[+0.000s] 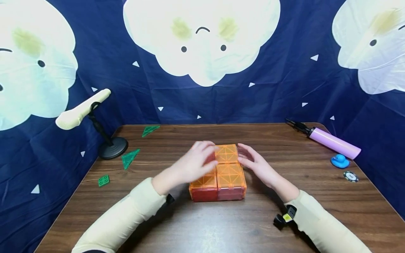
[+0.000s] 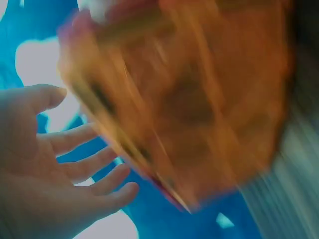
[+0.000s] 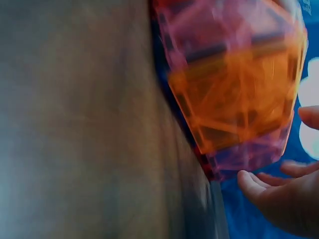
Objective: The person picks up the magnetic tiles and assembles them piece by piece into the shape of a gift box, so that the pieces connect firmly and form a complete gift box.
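A low box built of translucent magnetic tiles (image 1: 231, 175) sits mid-table, with orange squares on top and red and purple sides. My left hand (image 1: 195, 164) reaches over its left part, hiding some of the top squares. In the left wrist view, the fingers are loosely spread beside a blurred orange face. My right hand (image 1: 257, 167) is at the box's right side, its fingers slightly bent and the tips close to the far right edge. In the right wrist view, orange and purple tiles (image 3: 239, 99) show beside the relaxed fingers (image 3: 251, 185).
Green triangle tiles (image 1: 130, 159) and a small green building brick (image 1: 103, 180) lie on the left, near a black stand (image 1: 113, 147) holding a cream-covered object (image 1: 83, 109). On the right are a purple hand pump (image 1: 334, 142), a blue rubber duck (image 1: 340, 161) and a poker chip (image 1: 351, 176).
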Demonstrator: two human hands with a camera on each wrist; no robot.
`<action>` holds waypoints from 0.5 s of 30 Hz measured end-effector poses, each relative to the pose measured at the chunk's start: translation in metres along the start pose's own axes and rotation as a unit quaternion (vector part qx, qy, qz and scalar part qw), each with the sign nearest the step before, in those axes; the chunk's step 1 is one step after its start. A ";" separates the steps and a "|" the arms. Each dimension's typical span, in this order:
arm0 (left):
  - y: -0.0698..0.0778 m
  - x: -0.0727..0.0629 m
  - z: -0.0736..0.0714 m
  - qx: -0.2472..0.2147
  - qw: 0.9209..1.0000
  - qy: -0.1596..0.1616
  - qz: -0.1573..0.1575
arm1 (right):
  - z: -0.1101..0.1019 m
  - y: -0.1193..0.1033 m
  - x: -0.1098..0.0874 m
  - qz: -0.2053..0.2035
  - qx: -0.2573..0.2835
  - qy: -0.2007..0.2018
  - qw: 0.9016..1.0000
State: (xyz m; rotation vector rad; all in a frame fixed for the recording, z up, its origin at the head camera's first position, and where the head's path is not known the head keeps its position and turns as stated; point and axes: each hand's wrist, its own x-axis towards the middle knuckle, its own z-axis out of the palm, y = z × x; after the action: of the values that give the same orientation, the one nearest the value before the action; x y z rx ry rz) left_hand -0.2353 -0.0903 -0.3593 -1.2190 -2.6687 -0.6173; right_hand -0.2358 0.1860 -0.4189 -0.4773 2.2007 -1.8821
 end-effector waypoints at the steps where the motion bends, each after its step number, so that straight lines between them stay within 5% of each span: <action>1: -0.010 0.000 -0.003 -0.021 0.999 0.009 -0.026 | 0.000 -0.001 -0.007 -0.001 -0.006 -0.004 1.000; 5: -0.051 -0.006 -0.006 -0.112 0.986 0.021 -0.123 | 0.000 -0.003 -0.036 -0.007 -0.015 -0.036 0.999; 7: -0.066 -0.011 -0.001 -0.198 0.966 0.014 -0.163 | 0.002 -0.004 -0.048 -0.009 -0.021 -0.054 0.998; 9: -0.074 -0.015 0.005 -0.305 0.933 0.001 -0.193 | 0.007 -0.003 -0.057 -0.013 -0.030 -0.067 0.997; 12: -0.078 -0.021 0.013 -0.438 0.869 -0.006 -0.230 | 0.015 -0.001 -0.063 -0.020 -0.061 -0.065 0.996; 14: -0.077 -0.022 0.017 -0.481 0.843 -0.002 -0.239 | 0.019 0.000 -0.064 -0.018 -0.086 -0.051 0.995; 15: -0.076 -0.023 0.019 -0.489 0.838 0.002 -0.243 | 0.020 0.000 -0.064 -0.016 -0.096 -0.045 0.994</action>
State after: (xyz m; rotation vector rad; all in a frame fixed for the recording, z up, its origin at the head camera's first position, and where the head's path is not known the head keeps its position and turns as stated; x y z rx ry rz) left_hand -0.2761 -0.1428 -0.4063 -0.5691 -2.6558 -2.2337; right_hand -0.1695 0.1916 -0.4255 -0.6203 2.3366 -1.6369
